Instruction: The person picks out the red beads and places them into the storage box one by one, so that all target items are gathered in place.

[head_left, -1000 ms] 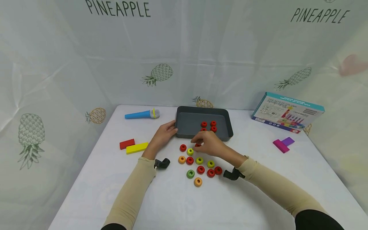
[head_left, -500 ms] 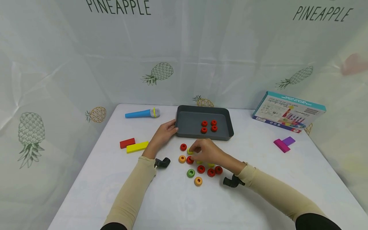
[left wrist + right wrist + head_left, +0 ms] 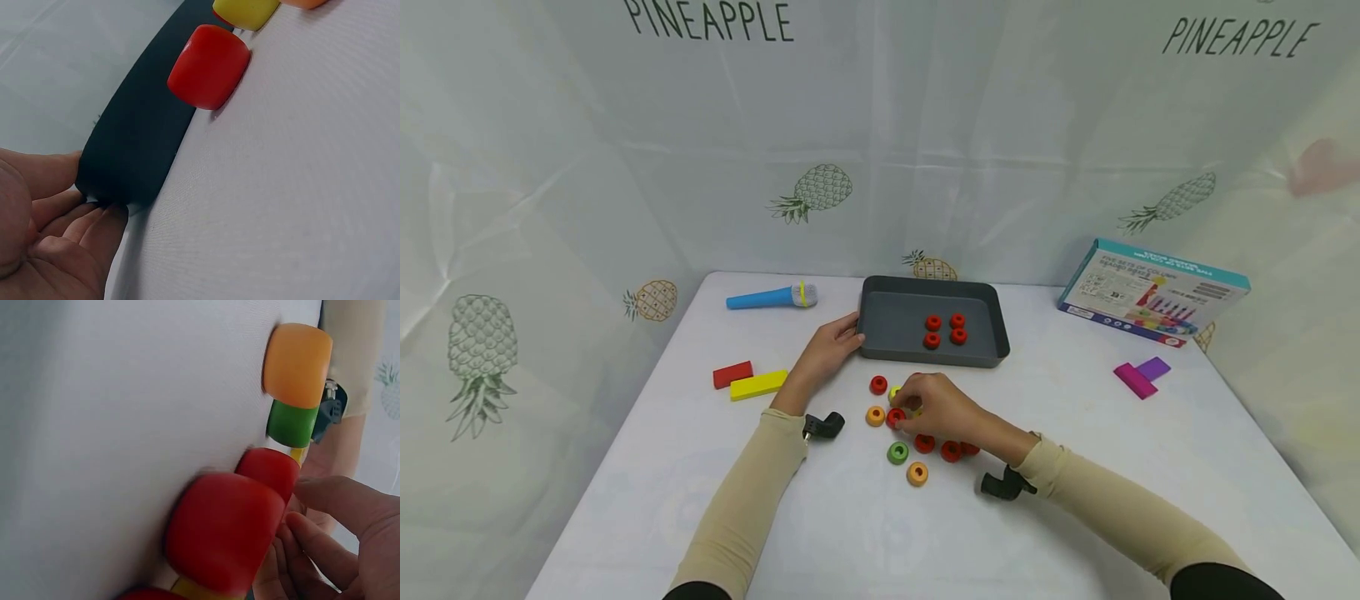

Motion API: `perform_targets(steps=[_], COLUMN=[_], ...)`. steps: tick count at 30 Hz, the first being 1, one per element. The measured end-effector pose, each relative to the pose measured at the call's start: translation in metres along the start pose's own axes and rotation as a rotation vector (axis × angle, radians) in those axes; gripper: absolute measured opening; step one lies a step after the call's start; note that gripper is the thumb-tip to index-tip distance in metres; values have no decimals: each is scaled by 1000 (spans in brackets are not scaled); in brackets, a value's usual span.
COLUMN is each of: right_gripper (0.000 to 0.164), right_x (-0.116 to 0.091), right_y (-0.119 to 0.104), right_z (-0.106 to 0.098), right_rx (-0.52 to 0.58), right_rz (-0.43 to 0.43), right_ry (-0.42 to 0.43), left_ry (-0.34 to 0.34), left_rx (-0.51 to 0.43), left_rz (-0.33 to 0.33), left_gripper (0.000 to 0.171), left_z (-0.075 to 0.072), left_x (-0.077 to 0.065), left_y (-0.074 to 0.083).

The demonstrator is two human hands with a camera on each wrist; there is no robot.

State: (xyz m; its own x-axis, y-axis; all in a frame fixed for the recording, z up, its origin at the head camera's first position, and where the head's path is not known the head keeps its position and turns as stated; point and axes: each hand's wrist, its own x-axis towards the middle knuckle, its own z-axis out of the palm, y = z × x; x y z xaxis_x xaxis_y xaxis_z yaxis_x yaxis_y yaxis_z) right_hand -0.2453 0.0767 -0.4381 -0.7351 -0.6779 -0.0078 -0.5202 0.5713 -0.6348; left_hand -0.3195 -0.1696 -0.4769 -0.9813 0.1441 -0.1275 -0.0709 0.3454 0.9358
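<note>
My left hand (image 3: 823, 360) holds the left side of a dark grey tray (image 3: 895, 325); in the left wrist view its thumb and curled fingers are at the tray corner (image 3: 100, 181). My right hand (image 3: 943, 410) reaches down among loose wooden beads before the tray. Its thumb and index finger are on either side of a red bead (image 3: 893, 418), which sits on the table. Several red beads (image 3: 958, 336) lie inside the tray's right half. Around my right hand are a green bead (image 3: 897, 452), orange beads (image 3: 917, 474) and more red ones; some yellow beads are partly hidden beneath it.
At the left are a red block (image 3: 732, 375), a yellow block (image 3: 758, 385) and a blue toy microphone (image 3: 771, 297). Magenta (image 3: 1135, 380) and purple blocks (image 3: 1153, 367) lie at the right, below a tilted toy box (image 3: 1153, 292). A printed curtain (image 3: 880, 150) hangs behind the table.
My right hand has come away from the tray's front edge toward me, its fingertips moving down to the red bead. The left hand has stayed at the tray.
</note>
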Motion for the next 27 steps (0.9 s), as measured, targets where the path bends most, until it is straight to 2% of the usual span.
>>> perform_targets(steps=[15,27], right_gripper=[22,22], right_x=[0,1], right_y=[4,8], right_z=[4,5], right_rx=[-24,-22], right_rz=[-62,-58], right_ry=[12,16], left_ry=[1,2], left_rx=[-21,-20], left_rz=[11,9], left_gripper=[60,60], left_z=[0,1], left_x=[-1,-1], left_y=[1,2])
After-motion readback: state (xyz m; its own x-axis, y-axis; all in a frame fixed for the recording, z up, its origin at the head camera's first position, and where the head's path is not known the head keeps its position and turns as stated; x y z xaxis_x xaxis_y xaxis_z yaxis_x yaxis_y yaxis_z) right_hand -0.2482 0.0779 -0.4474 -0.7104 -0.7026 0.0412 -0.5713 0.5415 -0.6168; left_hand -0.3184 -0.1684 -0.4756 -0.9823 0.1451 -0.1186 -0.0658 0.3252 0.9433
